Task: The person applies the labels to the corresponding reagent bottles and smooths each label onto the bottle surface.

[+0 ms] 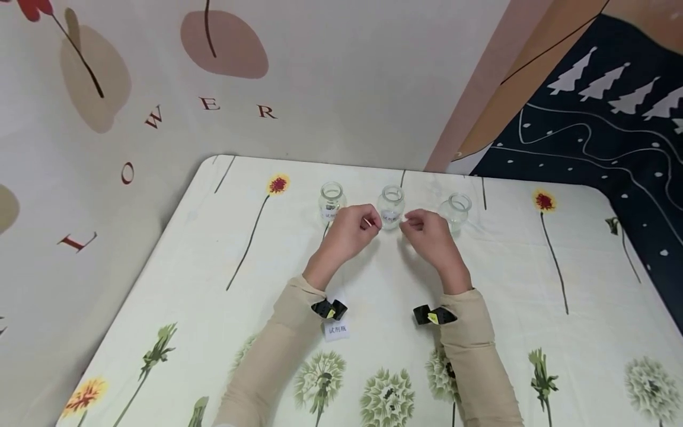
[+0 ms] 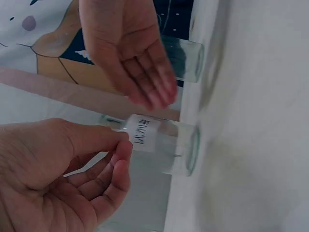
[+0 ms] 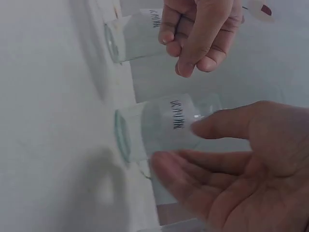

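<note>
A clear glass jar (image 1: 391,207) with a white printed label (image 3: 177,118) stands upright between the two hands. My left hand (image 1: 356,228) is at its left side, fingers loosely curled and thumb tip against the index finger; nothing shows between them. In the left wrist view those fingertips overlap the label's edge, while the right wrist view shows them apart from the jar. My right hand (image 1: 429,237) is at the jar's right side, its thumb (image 3: 222,124) and fingers spread apart and slightly bent. Whether the right thumb touches the label I cannot tell.
A second labelled jar (image 1: 332,198) stands at the left, partly behind the left hand. A third jar (image 1: 456,212) stands at the right, partly behind the right hand; its label does not show. A loose printed label (image 1: 337,330) lies on the flowered tablecloth (image 1: 384,284) near the left sleeve.
</note>
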Demonstrator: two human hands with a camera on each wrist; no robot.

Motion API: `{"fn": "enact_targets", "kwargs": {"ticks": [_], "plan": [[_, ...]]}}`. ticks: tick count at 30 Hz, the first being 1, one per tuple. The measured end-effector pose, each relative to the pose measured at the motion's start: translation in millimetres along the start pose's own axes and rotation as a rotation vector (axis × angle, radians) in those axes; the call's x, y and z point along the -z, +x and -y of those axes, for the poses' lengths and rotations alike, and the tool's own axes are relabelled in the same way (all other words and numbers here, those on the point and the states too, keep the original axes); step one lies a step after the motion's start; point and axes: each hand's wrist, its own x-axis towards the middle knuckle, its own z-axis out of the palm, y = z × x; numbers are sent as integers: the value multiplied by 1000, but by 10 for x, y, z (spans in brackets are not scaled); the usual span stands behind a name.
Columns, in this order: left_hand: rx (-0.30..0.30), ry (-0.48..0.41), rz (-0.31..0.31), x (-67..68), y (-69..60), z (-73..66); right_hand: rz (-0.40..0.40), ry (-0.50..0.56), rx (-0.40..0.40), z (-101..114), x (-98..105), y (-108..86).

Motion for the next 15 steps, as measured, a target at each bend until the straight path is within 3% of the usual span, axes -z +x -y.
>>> {"fn": "enact_targets", "kwargs": {"ticks": [2,5,9,12,15], "plan": [[-12,-1,28,46,-33,-54,102,-75,-10,39,33,-41],[-31,10,51,140,-86,-133,330,-123,11,137,28,-126],[-23,63,67,307,-192,-221,558,-47,56,302,-147,-272],[2,153,138,441,-309,-287,599,-3,59,372,-357,-403],[19,272,301,566,-455,-369,585,-19,32,385,-548,-540]]}}
